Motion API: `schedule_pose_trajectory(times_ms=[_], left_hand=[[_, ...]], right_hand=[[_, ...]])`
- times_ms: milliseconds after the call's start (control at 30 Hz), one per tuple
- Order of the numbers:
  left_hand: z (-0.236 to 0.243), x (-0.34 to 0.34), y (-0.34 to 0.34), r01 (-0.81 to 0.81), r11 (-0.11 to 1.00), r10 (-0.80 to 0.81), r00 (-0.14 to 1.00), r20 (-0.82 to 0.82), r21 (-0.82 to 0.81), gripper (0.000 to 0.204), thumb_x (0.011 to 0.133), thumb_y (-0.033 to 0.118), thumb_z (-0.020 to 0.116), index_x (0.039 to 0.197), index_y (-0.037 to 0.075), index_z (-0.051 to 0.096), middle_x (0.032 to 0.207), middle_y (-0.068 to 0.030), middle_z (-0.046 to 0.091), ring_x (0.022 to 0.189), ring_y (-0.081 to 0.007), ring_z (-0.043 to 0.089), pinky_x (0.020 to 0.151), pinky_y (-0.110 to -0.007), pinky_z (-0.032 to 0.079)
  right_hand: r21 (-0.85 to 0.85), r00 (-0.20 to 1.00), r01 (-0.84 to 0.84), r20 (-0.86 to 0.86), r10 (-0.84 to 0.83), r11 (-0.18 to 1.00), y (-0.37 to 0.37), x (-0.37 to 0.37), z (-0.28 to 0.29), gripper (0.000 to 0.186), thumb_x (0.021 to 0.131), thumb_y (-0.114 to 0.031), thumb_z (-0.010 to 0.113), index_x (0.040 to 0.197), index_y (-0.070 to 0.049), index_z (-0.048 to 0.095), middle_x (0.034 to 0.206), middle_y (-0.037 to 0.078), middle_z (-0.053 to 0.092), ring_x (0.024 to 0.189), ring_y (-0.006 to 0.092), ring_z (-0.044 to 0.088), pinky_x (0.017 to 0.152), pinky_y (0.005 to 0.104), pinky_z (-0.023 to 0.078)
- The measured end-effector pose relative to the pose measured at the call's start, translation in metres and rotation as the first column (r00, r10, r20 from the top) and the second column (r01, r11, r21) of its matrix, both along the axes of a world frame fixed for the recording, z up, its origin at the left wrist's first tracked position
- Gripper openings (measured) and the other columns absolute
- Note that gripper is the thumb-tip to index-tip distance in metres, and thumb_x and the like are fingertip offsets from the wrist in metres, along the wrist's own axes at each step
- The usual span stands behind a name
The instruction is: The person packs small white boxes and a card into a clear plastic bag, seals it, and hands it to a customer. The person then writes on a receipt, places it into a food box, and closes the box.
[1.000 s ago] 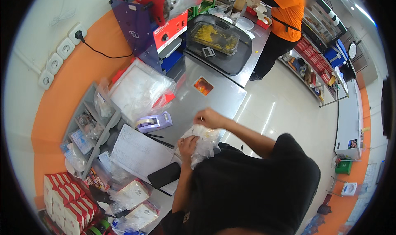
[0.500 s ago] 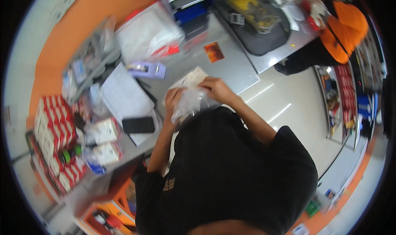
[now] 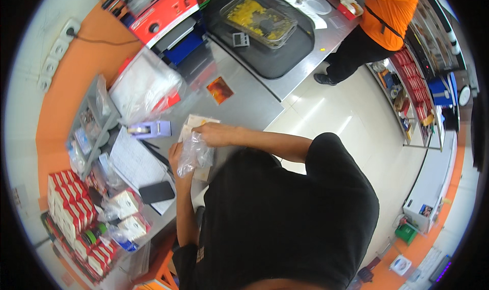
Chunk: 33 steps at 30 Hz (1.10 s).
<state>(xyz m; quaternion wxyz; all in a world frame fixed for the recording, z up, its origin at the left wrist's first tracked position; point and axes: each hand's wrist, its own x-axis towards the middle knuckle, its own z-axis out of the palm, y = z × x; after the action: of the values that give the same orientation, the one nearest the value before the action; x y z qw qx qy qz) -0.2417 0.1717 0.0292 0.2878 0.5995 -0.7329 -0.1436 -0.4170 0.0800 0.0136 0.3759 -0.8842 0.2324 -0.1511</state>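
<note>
I see my left hand (image 3: 175, 152) gripping the near edge of a crumpled clear plastic bag (image 3: 193, 155) while my right hand (image 3: 211, 134) pinches its top, the bag held just above the steel surface (image 3: 244, 104) over some pale paper sleeves (image 3: 196, 123). Just to the left sit a lilac tape dispenser (image 3: 150, 130), a sheet of paper (image 3: 133, 162) and a black phone (image 3: 157, 192). Farther up the surface stands a clear tray of yellow food (image 3: 260, 20), beside a person in an orange shirt (image 3: 389, 12).
</note>
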Motion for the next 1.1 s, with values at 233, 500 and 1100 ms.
schedule_pose_trajectory(times_ms=[233, 500, 1100], left_hand=[[-0.055, 0.035, 0.009, 0.027, 0.993, -0.033, 0.998, -0.048, -0.119, 0.034, 0.074, 0.013, 0.065, 0.104, -0.002, 0.059, 0.097, -0.0192, 0.061, 0.088, -0.0369, 0.059, 0.077, -0.045, 0.047], [0.01, -0.005, -0.007, 0.123, 0.978, -0.157, 0.967, -0.203, -0.17, 0.023, 0.067, 0.012, 0.063, 0.085, -0.002, 0.061, 0.085, -0.0193, 0.06, 0.079, -0.0376, 0.057, 0.071, -0.043, 0.046], [-0.031, 0.02, -0.027, -0.041, 0.812, 0.537, 0.442, -0.718, 0.582, 0.029, 0.074, 0.007, 0.07, 0.1, -0.001, 0.06, 0.089, -0.0086, 0.064, 0.079, -0.0166, 0.061, 0.069, -0.029, 0.05]], right_hand=[[-0.068, 0.986, -0.074, 0.147, 0.083, 0.995, -0.007, 0.016, -0.023, 0.019, 0.076, -0.007, 0.05, 0.084, 0.006, 0.062, 0.088, 0.024, 0.063, 0.085, 0.0366, 0.062, 0.077, 0.0428, 0.05], [-0.211, 0.994, -0.098, 0.033, 0.107, 0.973, -0.011, 0.014, -0.012, 0.015, 0.076, -0.01, 0.055, 0.083, 0.004, 0.058, 0.088, 0.023, 0.063, 0.087, 0.0386, 0.06, 0.079, 0.0454, 0.047], [-0.428, 0.921, 0.381, 0.256, -0.294, 0.82, 0.067, 0.026, -0.005, 0.027, 0.075, -0.015, 0.061, 0.101, -0.005, 0.064, 0.096, 0.007, 0.061, 0.092, 0.0233, 0.059, 0.079, 0.0355, 0.047]])
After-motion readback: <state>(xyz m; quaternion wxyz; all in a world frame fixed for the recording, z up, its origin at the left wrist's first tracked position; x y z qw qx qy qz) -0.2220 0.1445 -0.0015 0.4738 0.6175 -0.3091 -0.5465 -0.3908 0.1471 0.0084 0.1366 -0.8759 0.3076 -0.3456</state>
